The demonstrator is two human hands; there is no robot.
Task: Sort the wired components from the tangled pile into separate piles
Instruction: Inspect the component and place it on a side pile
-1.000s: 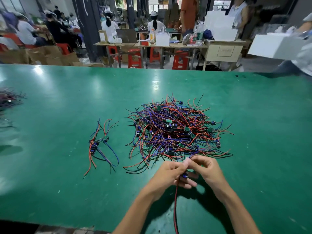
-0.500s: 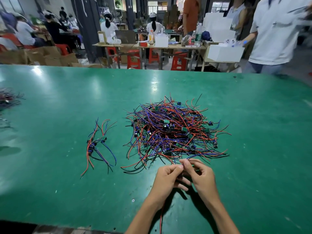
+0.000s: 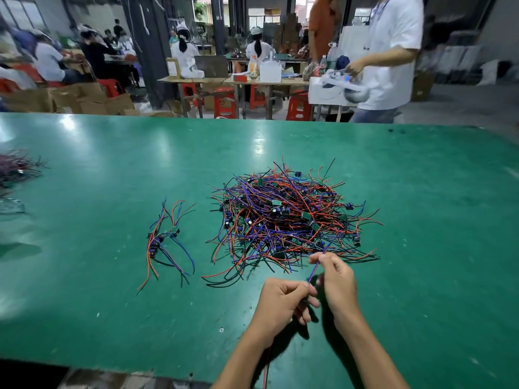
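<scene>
Green bench [image 3: 112, 164]: small sorted pile [image 3: 165, 242] lies left of the tangled pile [image 3: 286, 220]. Just in front of the tangle, left hand [image 3: 280, 301] and right hand [image 3: 335, 279] each pinch one blue wire [image 3: 316, 269]. Extraction step, I'd say; next, ease it free and set it on the sorted pile.

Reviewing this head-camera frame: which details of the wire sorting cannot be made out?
- Component body in the left hand: hidden by its curled fingers.
- Red wire below that hand: cut off by the bottom edge.
- Far end of the blue wire pinched by the right hand: lost in the tangled red, blue and black wire pile.
- Dark wire heap: cut by the left edge, blurred.
</scene>
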